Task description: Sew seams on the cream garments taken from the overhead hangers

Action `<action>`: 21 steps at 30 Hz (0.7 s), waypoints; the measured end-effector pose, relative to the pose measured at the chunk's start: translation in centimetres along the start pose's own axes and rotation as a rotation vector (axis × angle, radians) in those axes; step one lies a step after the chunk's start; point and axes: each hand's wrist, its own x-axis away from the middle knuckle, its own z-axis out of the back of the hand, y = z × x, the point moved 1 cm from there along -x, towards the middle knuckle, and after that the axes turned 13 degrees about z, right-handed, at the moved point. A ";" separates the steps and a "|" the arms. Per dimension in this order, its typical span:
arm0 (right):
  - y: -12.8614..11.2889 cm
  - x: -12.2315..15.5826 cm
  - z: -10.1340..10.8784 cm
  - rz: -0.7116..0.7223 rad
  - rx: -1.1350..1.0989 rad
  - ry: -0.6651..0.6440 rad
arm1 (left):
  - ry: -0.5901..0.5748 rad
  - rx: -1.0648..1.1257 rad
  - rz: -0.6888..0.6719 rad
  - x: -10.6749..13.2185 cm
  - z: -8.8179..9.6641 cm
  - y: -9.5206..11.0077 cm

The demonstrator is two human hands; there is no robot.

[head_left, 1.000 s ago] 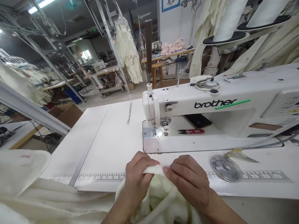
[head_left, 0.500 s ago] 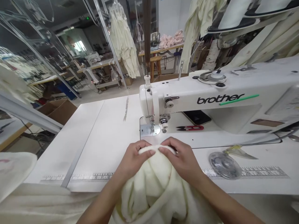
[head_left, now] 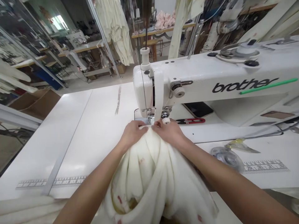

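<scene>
A cream-coloured fabric piece (head_left: 149, 174) with small reddish marks hangs in folds between my forearms and over the table's front edge. Its top edge is pinched by my left hand (head_left: 134, 132) on one side and by my right hand (head_left: 169, 132) on the other. Both hands are close together, right in front of the needle and presser foot (head_left: 150, 119) of a white sewing machine (head_left: 191, 84). The fabric's edge lies at the presser foot; whether it is under the foot I cannot tell. My right fingertips are partly hidden behind the cloth and a machine knob.
Red-handled thread snips (head_left: 192, 121) and a dark phone (head_left: 198, 109) lie under the machine arm. A clear round container (head_left: 226, 158) sits on the right, near a ruler strip (head_left: 266, 167). Cardboard box (head_left: 35, 102) stands left of the white table (head_left: 77, 130).
Both hands have moved forward with the fabric's edge, from the table front up to the presser foot. The fabric is stretched further over the table, and the view has come closer to the machine.
</scene>
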 end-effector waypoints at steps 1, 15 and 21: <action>0.1 0.0 -0.1 0.001 0.018 0.010 | 0.029 -0.036 -0.010 -0.2 0.0 0.2; 0.7 -0.1 -1.0 0.042 0.161 0.056 | 0.164 -0.094 -0.056 -1.4 -0.7 0.8; 0.8 -0.1 -1.2 0.062 0.234 0.067 | 0.194 -0.105 -0.068 -1.0 -0.6 1.0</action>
